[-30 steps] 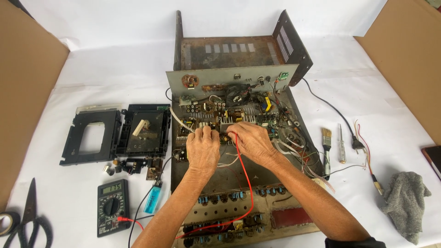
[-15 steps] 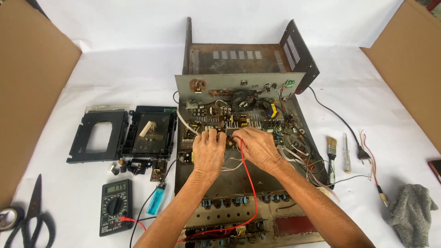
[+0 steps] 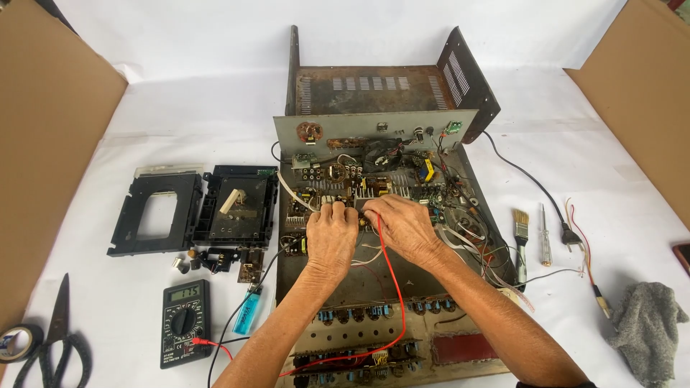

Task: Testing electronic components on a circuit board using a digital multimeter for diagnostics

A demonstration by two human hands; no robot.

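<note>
Your left hand (image 3: 330,233) lies palm down on the circuit board (image 3: 359,194) inside the open metal chassis (image 3: 381,129), fingers curled tight with the tips pressed down among the small parts; whether they pinch anything you cannot tell, since the knuckles hide it. Your right hand (image 3: 404,226) sits just beside it, the fingertips of the two nearly touching, and its fingers are pressed together on the red test lead (image 3: 392,287), which runs as a thin glossy line from under that hand down across the bare grey floor of the chassis to the row of small blue capacitors (image 3: 359,314) near the front edge.

The board is crowded with wire loops, yellow and black blocks and white ribbon cable. The chassis is dull, rust-stained sheet metal with slotted vents in its upright back and side panels. It stands on a white cloth-covered table (image 3: 180,93).

To your left lie a black plastic tape mechanism (image 3: 237,205), a black digital multimeter (image 3: 185,322), a blue lighter (image 3: 248,312) and black-handled scissors (image 3: 54,345). To your right lie a small paintbrush (image 3: 520,233), a screwdriver (image 3: 545,237) and a crumpled grey rag (image 3: 647,330).
</note>
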